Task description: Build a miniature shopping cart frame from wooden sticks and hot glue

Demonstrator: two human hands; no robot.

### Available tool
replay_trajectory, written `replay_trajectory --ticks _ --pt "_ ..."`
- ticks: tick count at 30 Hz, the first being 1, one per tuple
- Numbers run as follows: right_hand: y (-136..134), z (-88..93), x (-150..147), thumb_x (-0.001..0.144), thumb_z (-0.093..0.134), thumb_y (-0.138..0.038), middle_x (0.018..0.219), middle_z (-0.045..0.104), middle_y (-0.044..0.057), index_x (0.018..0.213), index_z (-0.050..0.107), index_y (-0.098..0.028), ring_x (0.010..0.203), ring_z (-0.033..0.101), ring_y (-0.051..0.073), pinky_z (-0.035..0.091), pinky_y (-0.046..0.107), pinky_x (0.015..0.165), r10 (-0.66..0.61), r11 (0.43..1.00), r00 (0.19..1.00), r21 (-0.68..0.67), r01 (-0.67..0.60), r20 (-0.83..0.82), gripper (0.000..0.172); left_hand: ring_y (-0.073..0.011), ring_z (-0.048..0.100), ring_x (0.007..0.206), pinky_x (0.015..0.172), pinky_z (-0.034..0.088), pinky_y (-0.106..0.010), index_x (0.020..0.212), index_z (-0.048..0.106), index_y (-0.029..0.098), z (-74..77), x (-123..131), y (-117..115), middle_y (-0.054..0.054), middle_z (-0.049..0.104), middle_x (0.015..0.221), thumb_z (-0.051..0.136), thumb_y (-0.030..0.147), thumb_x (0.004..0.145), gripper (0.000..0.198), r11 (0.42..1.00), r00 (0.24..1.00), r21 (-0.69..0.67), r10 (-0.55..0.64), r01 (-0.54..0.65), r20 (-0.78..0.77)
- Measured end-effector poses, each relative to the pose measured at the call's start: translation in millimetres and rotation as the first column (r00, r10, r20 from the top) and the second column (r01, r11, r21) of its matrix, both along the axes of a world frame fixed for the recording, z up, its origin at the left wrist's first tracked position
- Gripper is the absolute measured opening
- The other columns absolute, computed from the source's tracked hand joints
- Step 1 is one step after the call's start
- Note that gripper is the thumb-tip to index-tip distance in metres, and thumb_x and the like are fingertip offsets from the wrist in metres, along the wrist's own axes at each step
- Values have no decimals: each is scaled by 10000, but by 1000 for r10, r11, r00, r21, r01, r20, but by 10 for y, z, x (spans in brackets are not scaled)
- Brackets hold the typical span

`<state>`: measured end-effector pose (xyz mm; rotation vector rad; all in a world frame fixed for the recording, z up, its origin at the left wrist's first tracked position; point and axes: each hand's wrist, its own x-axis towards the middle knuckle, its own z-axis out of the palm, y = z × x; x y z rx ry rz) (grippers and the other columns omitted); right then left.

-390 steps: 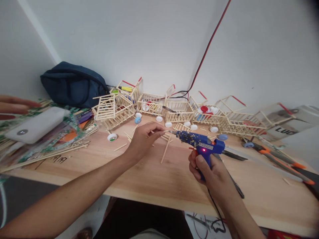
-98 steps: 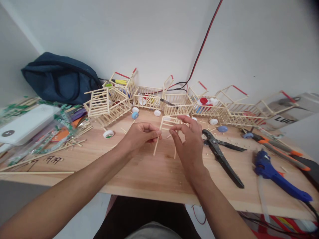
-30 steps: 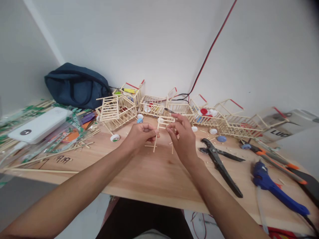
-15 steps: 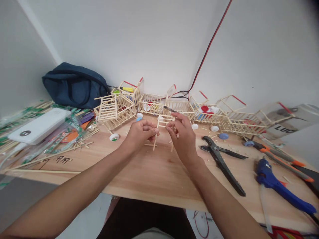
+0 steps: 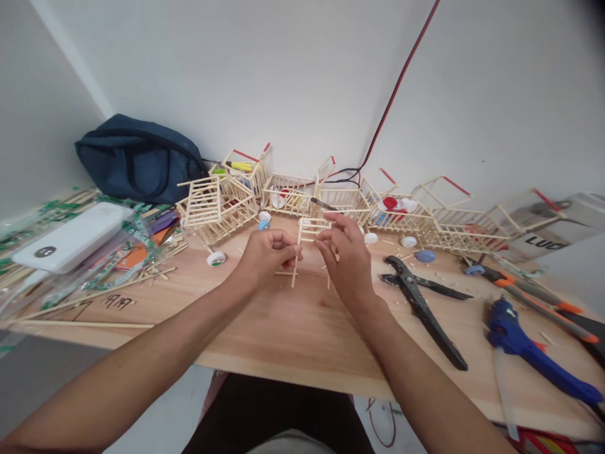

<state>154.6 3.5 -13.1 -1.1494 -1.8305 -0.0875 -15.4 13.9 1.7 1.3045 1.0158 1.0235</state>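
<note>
A small ladder-like frame of thin wooden sticks stands out between my hands over the middle of the table. My left hand is closed, thumb and fingers pinching the frame's left long stick. On the other side my right hand is closed too, its fingertips pinched at the right ends of the crosspieces, partly hiding them. Below the hands, the lower ends of the frame's long sticks show. Just behind is a row of little stick-built carts with red-tipped handles and bottle-cap wheels.
To the right lie black pliers, a blue glue gun and orange-handled pliers. A white power bank rests on plastic packets at left, near a dark blue bag. Loose sticks and a long stick lie on the wooden table.
The view has shifted very slightly. Both hands keep nearly the same pinch on the stick frame, with no clear movement of it.
</note>
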Motion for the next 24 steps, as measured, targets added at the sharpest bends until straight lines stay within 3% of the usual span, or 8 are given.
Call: replay_trajectory --ticks 24 --pt "-11 3 11 885 518 -185 1216 567 108 846 590 -205 1135 534 224 446 396 951 0 1000 1000 20 0 24 84 -63 535 487 501 450 -190 671 622 110 -38 3 19 -26 661 625 765 269 648 216 999 999 -42 -19 21 42"
